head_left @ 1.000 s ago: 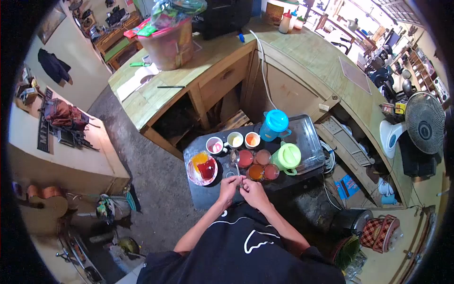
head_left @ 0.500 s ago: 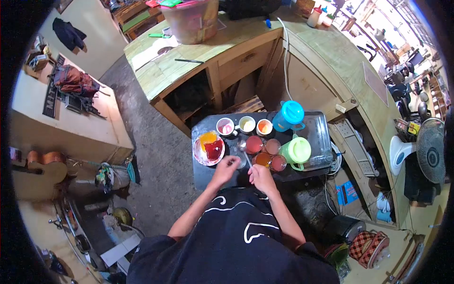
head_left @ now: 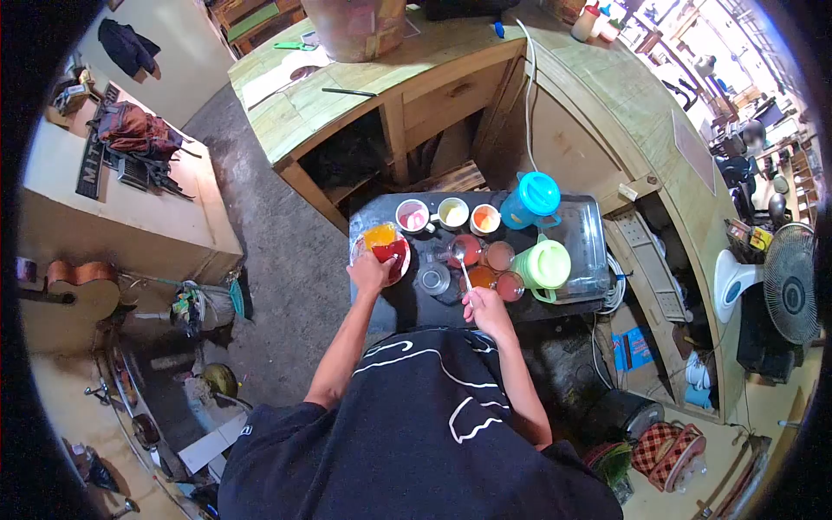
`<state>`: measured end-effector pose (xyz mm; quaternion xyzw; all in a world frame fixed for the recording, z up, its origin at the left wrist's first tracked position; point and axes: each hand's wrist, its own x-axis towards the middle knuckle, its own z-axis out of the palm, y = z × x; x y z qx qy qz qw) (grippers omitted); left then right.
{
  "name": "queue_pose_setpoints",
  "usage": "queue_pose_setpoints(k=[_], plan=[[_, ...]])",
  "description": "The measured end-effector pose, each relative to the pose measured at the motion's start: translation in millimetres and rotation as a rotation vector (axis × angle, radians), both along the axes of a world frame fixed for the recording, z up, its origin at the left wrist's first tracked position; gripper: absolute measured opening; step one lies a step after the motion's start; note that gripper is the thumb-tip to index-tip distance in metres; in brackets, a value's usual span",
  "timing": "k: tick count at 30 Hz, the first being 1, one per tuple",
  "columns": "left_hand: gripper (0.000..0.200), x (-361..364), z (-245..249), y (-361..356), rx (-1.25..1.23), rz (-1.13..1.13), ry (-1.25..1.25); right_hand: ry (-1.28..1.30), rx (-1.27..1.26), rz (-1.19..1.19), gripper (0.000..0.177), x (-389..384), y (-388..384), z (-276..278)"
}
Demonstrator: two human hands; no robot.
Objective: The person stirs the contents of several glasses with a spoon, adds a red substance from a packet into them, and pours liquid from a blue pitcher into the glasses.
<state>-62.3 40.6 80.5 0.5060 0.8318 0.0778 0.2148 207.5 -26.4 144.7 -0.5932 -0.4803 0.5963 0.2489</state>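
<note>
My left hand point(head_left: 369, 272) is at the near edge of a plate point(head_left: 357, 249), its fingertips at a red packet point(head_left: 390, 253). An orange-yellow packet point(head_left: 380, 235) lies beside it. My right hand point(head_left: 484, 305) is closed on the handle of a spoon point(head_left: 464, 267), whose bowl is near a glass of pink drink point(head_left: 468, 249). Other filled glasses stand close by, including a pink one point(head_left: 499, 256) and an orange one point(head_left: 481, 277). An empty-looking clear glass point(head_left: 434, 279) stands between my hands.
Three cups point(head_left: 412, 216) line the far side of the black table point(head_left: 364, 208). A blue pitcher point(head_left: 532, 201), a green pitcher point(head_left: 544, 265) and a clear plastic container point(head_left: 582, 247) stand to the right. A wooden counter point(head_left: 433, 74) curves behind; a fan point(head_left: 784, 282) is far right.
My left hand has moved left from the middle of the table to the plate. My right hand has shifted slightly right, and the spoon now shows more clearly near the pink glass.
</note>
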Motion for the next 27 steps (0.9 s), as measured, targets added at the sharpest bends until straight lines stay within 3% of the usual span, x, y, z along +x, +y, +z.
queue_pose_setpoints(k=[2,5,14,17,20,23,27], plan=[[0.051,-4.1,-15.7,0.5,-0.002,-0.006,0.0,-0.013,-0.004,0.008,0.024,-0.6,-0.6,5.0],[0.043,0.2,-31.9,-6.5,0.37,-0.098,0.179,-0.017,-0.023,0.02,0.024,0.5,-1.6,3.4],[0.027,18.0,-14.4,-11.6,0.46,0.021,-0.091,-0.001,-0.014,-0.011,0.024,6.2,3.3,-2.1],[0.024,12.5,-19.9,-8.4,0.634,0.03,-0.147,0.04,0.003,-0.018,0.025,7.3,1.9,-7.1],[0.015,2.1,-34.2,-2.0,0.691,0.183,-0.472,0.038,0.01,-0.006,0.026,10.3,1.0,-9.2],[0.008,-9.6,-23.4,8.3,0.706,0.457,-1.034,0.044,-0.019,0.008,0.025,8.8,3.0,-7.7],[0.012,-8.8,22.3,8.5,0.6,0.555,-1.622,0.081,-0.064,0.004,0.024,5.9,6.4,-6.4]])
